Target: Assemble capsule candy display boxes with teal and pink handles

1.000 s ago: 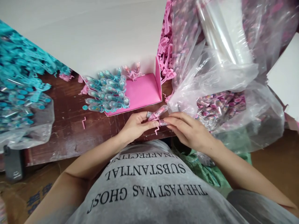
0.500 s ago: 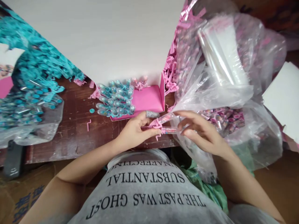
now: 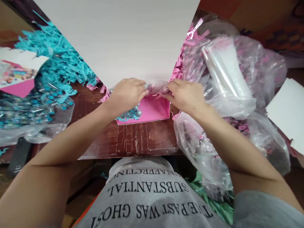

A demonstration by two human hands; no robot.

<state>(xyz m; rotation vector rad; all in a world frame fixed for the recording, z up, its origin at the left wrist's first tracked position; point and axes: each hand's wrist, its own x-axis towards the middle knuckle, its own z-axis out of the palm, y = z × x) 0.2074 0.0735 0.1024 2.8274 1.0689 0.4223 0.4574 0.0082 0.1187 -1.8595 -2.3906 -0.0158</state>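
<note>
Both my hands reach forward over an open pink box (image 3: 154,111) on the dark wooden table (image 3: 140,139). My left hand (image 3: 127,95) is curled, its fingertips at small clear tubes with pink clips (image 3: 158,90) at the box's back edge. My right hand (image 3: 186,95) is closed in a pinch on the same pink pieces. Clear tubes with teal clips (image 3: 129,114) lie in the left part of the box, partly hidden under my left hand.
A big white board (image 3: 118,38) stands behind the box. Teal plastic clips (image 3: 59,69) and bagged teal tubes (image 3: 23,114) lie left. Clear bags with pink tubes (image 3: 237,126), cellophane sleeves (image 3: 228,72) and white cards (image 3: 287,110) lie right. A dark remote (image 3: 19,155) sits at the left edge.
Both hands moved from the table's near edge forward to the back of the pink box, carrying the pink-clipped tubes. The view tilted upward.
</note>
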